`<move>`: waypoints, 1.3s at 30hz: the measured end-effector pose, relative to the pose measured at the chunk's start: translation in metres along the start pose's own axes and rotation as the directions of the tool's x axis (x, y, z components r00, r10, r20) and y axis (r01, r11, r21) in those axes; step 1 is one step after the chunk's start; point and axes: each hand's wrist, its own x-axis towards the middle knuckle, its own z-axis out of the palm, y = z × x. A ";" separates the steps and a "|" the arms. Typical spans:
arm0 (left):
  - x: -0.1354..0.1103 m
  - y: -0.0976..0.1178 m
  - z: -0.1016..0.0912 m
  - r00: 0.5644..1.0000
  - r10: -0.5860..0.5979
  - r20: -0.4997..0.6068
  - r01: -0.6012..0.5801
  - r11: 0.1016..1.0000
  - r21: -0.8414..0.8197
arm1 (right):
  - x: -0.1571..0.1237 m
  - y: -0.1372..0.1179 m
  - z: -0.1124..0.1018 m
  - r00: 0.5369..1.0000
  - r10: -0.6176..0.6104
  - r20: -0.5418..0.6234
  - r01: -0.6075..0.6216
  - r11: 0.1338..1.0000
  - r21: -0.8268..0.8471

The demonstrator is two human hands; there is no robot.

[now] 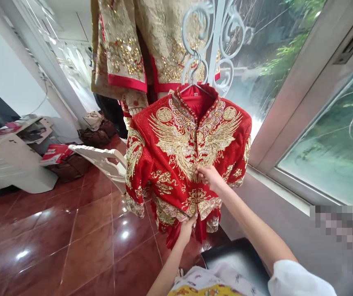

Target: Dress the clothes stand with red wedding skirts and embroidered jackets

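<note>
A red jacket (176, 164) with gold embroidery hangs in front of me on a metal hanger (197, 68), which hooks onto white scrollwork (202, 16). My right hand (207, 176) is closed on the jacket's front edge at mid-height, fingers pinched together at the centre opening. Lower down, my left hand (188, 226) grips the bottom hem near the same opening, its thumb on the cloth and the other fingers partly hidden. The collar is parted at the top, and red cloth hangs below the hem.
Gold garments with red borders (127, 57) hang behind the jacket. A white chair (102, 160) stands to the left on the red tiled floor (90, 230), near a white desk (16, 164) and bags (98, 133). A large window (327, 135) fills the right side. A black seat (238, 259) is below.
</note>
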 end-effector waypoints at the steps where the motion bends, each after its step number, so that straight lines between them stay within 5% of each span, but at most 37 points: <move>1: 0.004 0.000 0.000 1.000 0.010 0.019 -0.010 1.000 -0.003 | 0.003 -0.018 0.004 1.000 -0.021 0.005 0.021 1.000 -0.006; 8: 0.023 0.011 0.005 0.999 0.047 0.022 -0.047 0.999 -0.006 | 0.005 -0.153 0.025 0.983 -0.185 0.018 0.186 0.982 -0.038; 11: 0.023 0.014 0.011 0.999 0.024 0.021 -0.024 1.000 0.000 | 0.000 -0.169 0.025 0.938 -0.343 0.047 0.347 0.931 -0.116; 14: 0.016 0.021 0.000 0.998 -0.040 0.038 0.039 0.999 0.027 | -0.003 -0.153 0.005 0.855 -0.513 0.079 0.506 0.790 -0.345; 16: 0.004 0.039 -0.022 0.980 -0.156 0.126 0.128 0.970 0.208 | 0.000 -0.136 -0.029 0.687 -0.727 0.001 0.613 0.578 -0.539; 17: -0.004 0.056 -0.035 0.953 -0.234 0.193 0.151 0.917 0.370 | 0.003 -0.129 -0.052 0.513 -0.853 -0.093 0.616 0.441 -0.653; 18: -0.013 0.078 -0.048 0.901 -0.328 0.284 0.111 0.808 0.579 | 0.008 -0.124 -0.077 0.330 -0.929 -0.169 0.576 0.340 -0.743; 19: -0.022 0.104 -0.060 0.860 -0.325 0.393 -0.036 0.729 0.683 | 0.015 -0.120 -0.103 0.209 -0.959 -0.190 0.515 0.273 -0.813; 20: -0.031 0.135 -0.069 0.828 -0.266 0.493 -0.188 0.696 0.693 | 0.023 -0.118 -0.127 0.148 -0.974 -0.172 0.468 0.222 -0.856; 21: -0.038 0.168 -0.074 0.813 -0.147 0.563 -0.313 0.705 0.636 | 0.032 -0.117 -0.148 0.175 -0.972 -0.158 0.472 0.223 -0.853; 23: -0.043 0.234 -0.076 0.819 0.394 0.417 -0.569 0.650 0.504 | 0.052 -0.114 -0.176 0.393 -0.904 -0.170 0.615 0.396 -0.681; 25: -0.031 0.288 -0.069 0.574 0.808 0.134 -0.674 0.374 0.638 | 0.067 -0.111 -0.182 0.551 -0.826 -0.114 0.701 0.533 -0.475; 26: -0.021 0.308 -0.065 0.470 0.880 0.060 -0.618 0.280 0.735 | 0.072 -0.109 -0.179 0.566 -0.820 -0.087 0.728 0.547 -0.413; 27: -0.008 0.322 -0.061 0.419 0.908 0.030 -0.563 0.233 0.793 | 0.074 -0.107 -0.175 0.544 -0.836 -0.079 0.752 0.527 -0.396; 29: 0.015 0.341 -0.057 0.406 0.913 0.042 -0.526 0.196 0.828 | 0.073 -0.108 -0.167 0.474 -0.874 -0.105 0.766 0.469 -0.440; 31: 0.027 0.357 -0.062 0.421 0.907 0.024 -0.547 0.233 0.804 | 0.065 -0.115 -0.166 0.462 -0.875 -0.141 0.717 0.463 -0.522; 33: 0.028 0.376 -0.076 0.465 0.885 -0.016 -0.570 0.313 0.760 | 0.057 -0.125 -0.173 0.521 -0.838 -0.163 0.668 0.519 -0.533; 36: 0.026 0.401 -0.101 0.655 0.755 0.019 -0.633 0.535 0.560 | 0.052 -0.135 -0.182 0.655 -0.731 -0.191 0.672 0.679 -0.296; 39: 0.041 0.401 -0.114 0.830 0.538 0.150 -0.556 0.774 0.302 | 0.059 -0.129 -0.177 0.812 -0.569 -0.130 0.572 0.820 -0.015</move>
